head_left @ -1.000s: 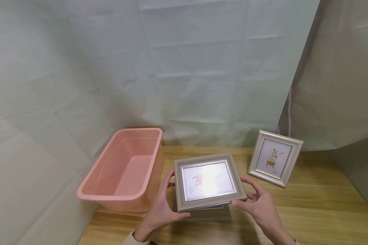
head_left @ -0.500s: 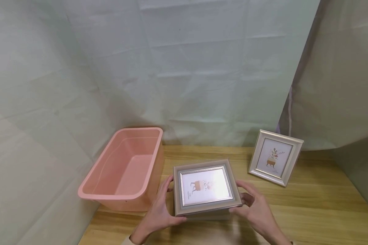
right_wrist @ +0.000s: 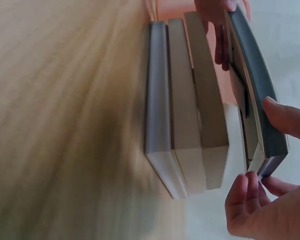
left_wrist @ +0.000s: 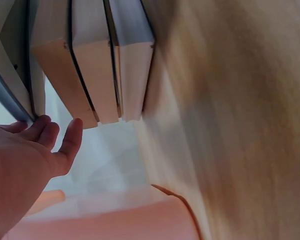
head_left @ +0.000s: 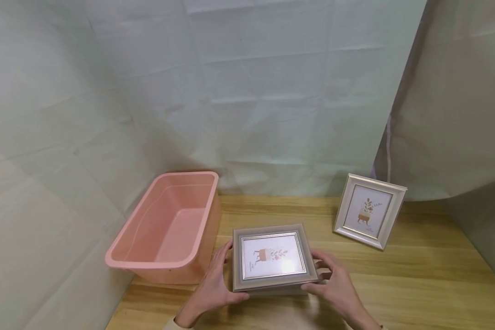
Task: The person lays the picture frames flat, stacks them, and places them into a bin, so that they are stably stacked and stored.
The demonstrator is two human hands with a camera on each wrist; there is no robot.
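Both hands hold a grey-brown picture frame [head_left: 237, 261] face up, its print of a potted plant turned sideways. My left hand [head_left: 214, 284] grips the left edge, thumb at the near corner. At the right edge, my right hand [head_left: 336, 284] pinches it between thumb and fingers. Under it lies a stack of three thick, pale frame-like pieces [right_wrist: 185, 115], mostly hidden in the head view. In the right wrist view a gap shows between the held frame [right_wrist: 257, 75] and the stack. The left wrist view shows the stack's ends [left_wrist: 95, 75] close to the left fingers.
A pink plastic tub [head_left: 206, 243] stands to the left, close to the left hand. At the back right a cream picture frame [head_left: 389, 215] stands propped up on the wood-grain table [head_left: 429, 275]. Pale cloth [head_left: 272, 114] hangs behind and on both sides.
Both hands have lowered the picture frame toward the stack and brought it slightly nearer the person. Its tilt has lessened. The tub and the standing frame have stayed in place.
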